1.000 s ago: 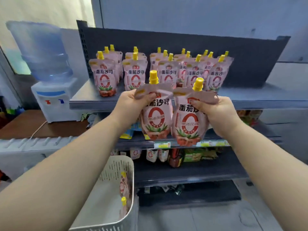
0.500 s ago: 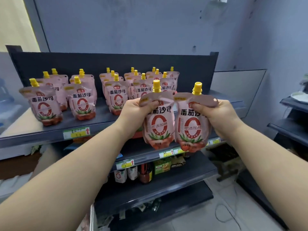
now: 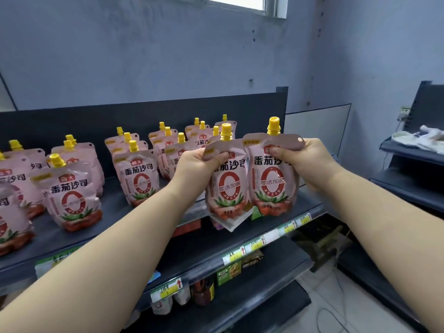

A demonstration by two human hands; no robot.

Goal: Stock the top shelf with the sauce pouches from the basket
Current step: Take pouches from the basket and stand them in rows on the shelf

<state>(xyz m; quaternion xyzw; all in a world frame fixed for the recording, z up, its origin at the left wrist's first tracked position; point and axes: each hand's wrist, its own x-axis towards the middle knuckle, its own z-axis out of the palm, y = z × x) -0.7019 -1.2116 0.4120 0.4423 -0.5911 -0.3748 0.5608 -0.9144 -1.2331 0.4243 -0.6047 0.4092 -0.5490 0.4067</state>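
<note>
Grip: left hand [image 3: 199, 164] fingers curled round left pouch [image 3: 228, 188] top, right hand [image 3: 306, 162] pinching right pouch [image 3: 272, 181] top corner; both hang at top shelf [image 3: 120, 212] front, right end. Set bases flat in bare right gap, labels forward, then release.

The left forearm [image 3: 108, 248] and right forearm [image 3: 384, 224] are bare as far as I can see. The left hand [image 3: 199, 164] and right hand [image 3: 310, 162] are bare too.

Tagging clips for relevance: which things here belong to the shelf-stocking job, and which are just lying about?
Job: left hand gripping left sauce pouch; right hand gripping right sauce pouch; stocked pouches; top shelf.
Lying about: lower-shelf goods; price tags; white bag on side rack.
</note>
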